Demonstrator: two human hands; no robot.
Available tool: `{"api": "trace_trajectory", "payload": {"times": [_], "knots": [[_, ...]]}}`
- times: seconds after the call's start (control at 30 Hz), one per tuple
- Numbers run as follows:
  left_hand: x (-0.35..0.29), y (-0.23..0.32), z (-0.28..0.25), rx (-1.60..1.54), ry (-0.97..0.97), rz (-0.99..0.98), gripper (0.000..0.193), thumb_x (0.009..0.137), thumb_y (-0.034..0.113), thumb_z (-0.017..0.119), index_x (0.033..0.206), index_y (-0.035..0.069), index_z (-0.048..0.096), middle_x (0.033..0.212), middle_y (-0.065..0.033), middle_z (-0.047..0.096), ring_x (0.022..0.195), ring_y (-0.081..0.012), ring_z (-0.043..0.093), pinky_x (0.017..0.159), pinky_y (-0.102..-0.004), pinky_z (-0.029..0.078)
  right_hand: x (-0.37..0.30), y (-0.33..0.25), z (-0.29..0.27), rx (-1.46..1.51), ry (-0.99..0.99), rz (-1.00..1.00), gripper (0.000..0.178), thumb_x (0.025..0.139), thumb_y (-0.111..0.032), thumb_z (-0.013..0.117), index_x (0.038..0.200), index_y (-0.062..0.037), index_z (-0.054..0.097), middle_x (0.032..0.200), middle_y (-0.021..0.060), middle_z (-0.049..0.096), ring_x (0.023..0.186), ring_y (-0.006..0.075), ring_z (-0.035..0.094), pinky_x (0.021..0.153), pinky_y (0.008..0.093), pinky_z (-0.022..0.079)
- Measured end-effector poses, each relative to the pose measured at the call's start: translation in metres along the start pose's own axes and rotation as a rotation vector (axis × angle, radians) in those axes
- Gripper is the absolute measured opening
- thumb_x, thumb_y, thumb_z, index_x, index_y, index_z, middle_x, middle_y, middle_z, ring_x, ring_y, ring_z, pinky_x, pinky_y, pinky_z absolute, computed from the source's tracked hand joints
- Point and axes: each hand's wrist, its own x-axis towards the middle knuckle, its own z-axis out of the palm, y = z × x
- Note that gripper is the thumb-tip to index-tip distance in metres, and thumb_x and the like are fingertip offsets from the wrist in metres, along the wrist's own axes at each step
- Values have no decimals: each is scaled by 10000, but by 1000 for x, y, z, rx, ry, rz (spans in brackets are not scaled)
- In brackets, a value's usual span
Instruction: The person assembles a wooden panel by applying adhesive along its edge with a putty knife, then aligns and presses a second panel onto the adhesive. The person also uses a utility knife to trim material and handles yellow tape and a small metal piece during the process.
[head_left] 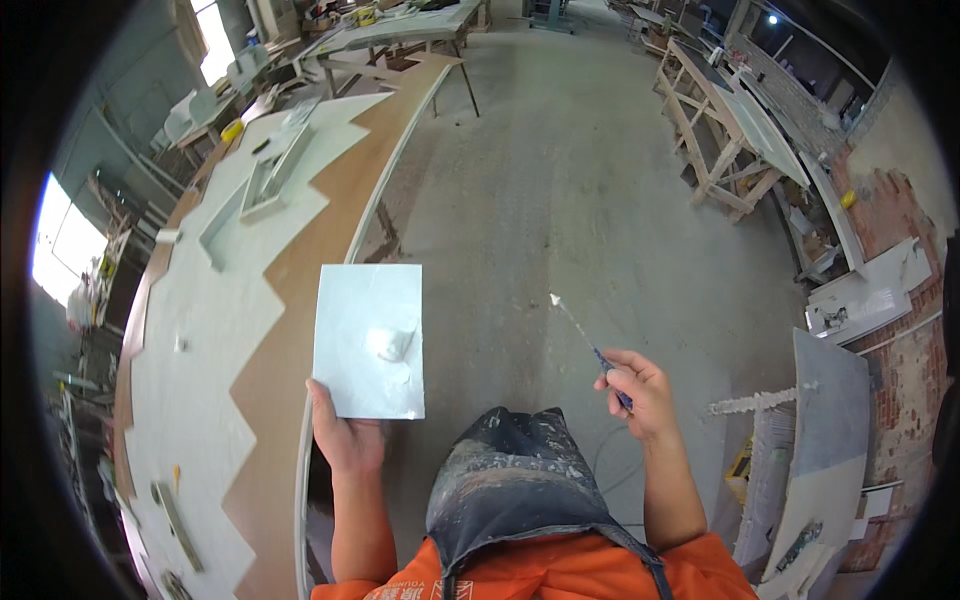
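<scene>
My left hand [348, 440] is closed on the lower edge of a pale, flat rectangular board [365, 300], with the thumb along its left side and the other fingers mostly hidden beneath. A mound of white paste [389, 344] sits right of the board's middle. Out to the right, my right hand [640, 392] grips the dark blue handle of a thin spatula [603, 362]. Its slender blade points up and to the left, away from me, and carries a small white dab [555, 299] at the tip. The spatula and the board are well apart.
Along my left runs a long worktable [200, 400] with a white, zigzag-edged sheet bordered by brown board. A white frame [270, 180] lies on its far part. To the right are a wooden trestle bench [740, 130] and a leaning grey panel [825, 430]. Another table [400, 30] stands far ahead.
</scene>
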Motion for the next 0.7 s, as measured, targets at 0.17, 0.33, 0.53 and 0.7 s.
{"api": "trace_trajectory", "payload": {"times": [0.17,0.33,0.53,0.7], "knots": [[139,-47,36,4,78,-13,580,1095,419,444,1503,8,405,1512,-152,498,1367,-310,519,1109,-498,473,192,16,-4,439,-86,98,336,982,-122,592,1259,69,582,906,168,700,529,148,567,436,266,397],[250,-74,62,-5,153,70,580,1097,411,443,1497,-6,408,1530,-166,480,1376,-324,510,1122,-520,460,403,-12,28,579,-126,178,279,983,-143,608,1208,22,605,904,156,696,589,177,593,476,292,419],[359,-87,102,-24,454,215,573,1080,435,483,1489,37,439,1503,-133,519,1345,-302,545,1082,-500,499,628,-68,78,537,-107,287,237,986,-158,614,1181,-23,621,922,136,698,617,176,607,494,298,434],[472,-103,108,-30,513,219,588,1069,452,500,1493,48,442,1494,-124,531,1337,-296,552,1085,-483,497,777,-90,128,493,-132,262,228,993,-160,637,1180,-29,633,942,110,708,663,162,630,526,285,472]]}}
